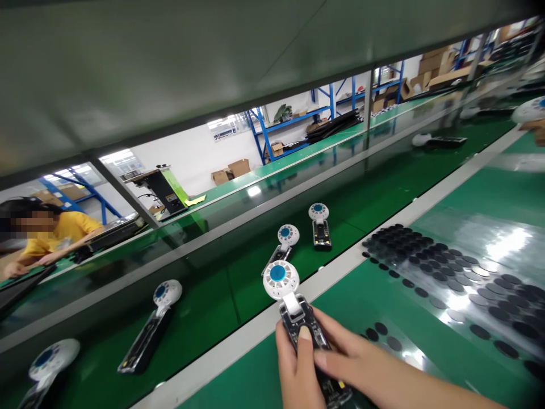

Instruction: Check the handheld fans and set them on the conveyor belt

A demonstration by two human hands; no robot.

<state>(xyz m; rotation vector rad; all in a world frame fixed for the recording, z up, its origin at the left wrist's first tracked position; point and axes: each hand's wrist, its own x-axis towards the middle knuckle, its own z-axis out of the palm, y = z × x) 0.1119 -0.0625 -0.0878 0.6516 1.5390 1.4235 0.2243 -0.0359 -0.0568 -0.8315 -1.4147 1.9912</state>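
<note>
Between my hands is a handheld device [279,274] with a round white vented head, a blue centre and a long dark body with what look like circuit parts inside. My left hand [293,363] grips the body from the left, its thumb lying on top. From the right, my right hand [347,349] also grips the body, thumb near its middle. The device's lower end runs toward the bottom edge, partly covered by my fingers. Just beyond the head, a similar device [288,234] lies on the green conveyor belt [221,272], partly hidden behind it.
More such devices [149,335] are spaced along the belt. Many black discs [443,267] lie on the green worktop [238,375] at right. A metal panel [191,68] hangs overhead. Across the belt sits a person in yellow [76,227]; another person's hand [535,128] shows at far right.
</note>
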